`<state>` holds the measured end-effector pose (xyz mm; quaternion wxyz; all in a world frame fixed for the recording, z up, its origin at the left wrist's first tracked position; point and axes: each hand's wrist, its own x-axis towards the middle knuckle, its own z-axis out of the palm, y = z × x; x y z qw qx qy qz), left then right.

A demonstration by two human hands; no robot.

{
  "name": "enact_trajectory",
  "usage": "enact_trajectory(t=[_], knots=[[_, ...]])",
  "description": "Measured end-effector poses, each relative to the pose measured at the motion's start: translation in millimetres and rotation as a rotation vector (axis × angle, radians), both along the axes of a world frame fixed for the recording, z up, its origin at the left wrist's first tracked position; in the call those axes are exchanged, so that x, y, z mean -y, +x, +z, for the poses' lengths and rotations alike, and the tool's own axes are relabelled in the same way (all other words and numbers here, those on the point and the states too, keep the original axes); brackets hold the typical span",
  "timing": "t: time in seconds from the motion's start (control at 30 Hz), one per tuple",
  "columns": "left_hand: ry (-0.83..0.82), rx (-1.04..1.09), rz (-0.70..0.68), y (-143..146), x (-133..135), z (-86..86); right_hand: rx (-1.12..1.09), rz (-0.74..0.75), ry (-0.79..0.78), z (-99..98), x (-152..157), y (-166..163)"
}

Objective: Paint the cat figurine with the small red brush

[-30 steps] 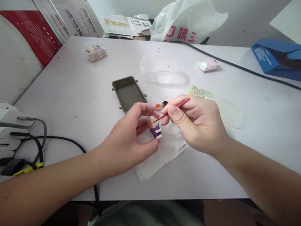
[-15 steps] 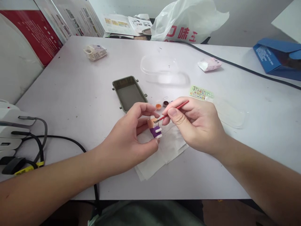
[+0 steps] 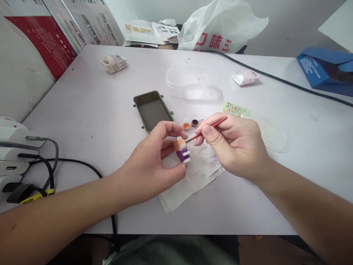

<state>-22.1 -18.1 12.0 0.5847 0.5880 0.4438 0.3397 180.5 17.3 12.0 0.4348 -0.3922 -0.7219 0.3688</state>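
Between the thumb and fingers of my left hand is a small figurine, its upper part orange and white, its lower part purple with white limbs. My right hand pinches a thin red paintbrush. The dark bristle tip is at the right edge of the figurine's upper part; whether it touches I cannot tell. Just beyond the hands stand a small pot of orange paint and a pot of dark paint. White tissue sheets lie under the hands, with faint purple stains.
A grey-green open tray sits behind my left hand. Further back are a clear plastic container, two crumpled packets and a sticker sheet. A blue box stands far right. Power strip and cables lie left.
My right hand has drawn slightly to the right, moving the brush tip from the figurine's orange part to its right edge. The left hand holds the figurine almost still.
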Motion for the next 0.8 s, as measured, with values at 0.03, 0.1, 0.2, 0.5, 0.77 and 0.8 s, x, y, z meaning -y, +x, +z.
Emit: enact_trajectory(t=[0.03,0.1,0.2,0.5,0.77,0.8], knots=[[-0.002,-0.007,0.004,0,0,-0.2,-0.004,-0.010,0.005,0.5,-1,0],[-0.004,-0.019,0.006,-1,0,-0.5,-0.008,-0.043,0.028,0.7,-4,0],[-0.004,-0.025,0.001,0,1,-0.4,0.018,-0.113,0.073,-1.6,-11,0],[0.022,-0.029,0.008,2,2,1.6,0.255,-0.153,0.230,-12.5,-32,-8],[0.042,-0.031,-0.002,2,0,1.6,0.402,-0.125,0.250,-11.8,-35,-13],[0.049,-0.026,0.003,2,0,1.6,0.406,-0.127,0.253,-11.9,-35,-13]])
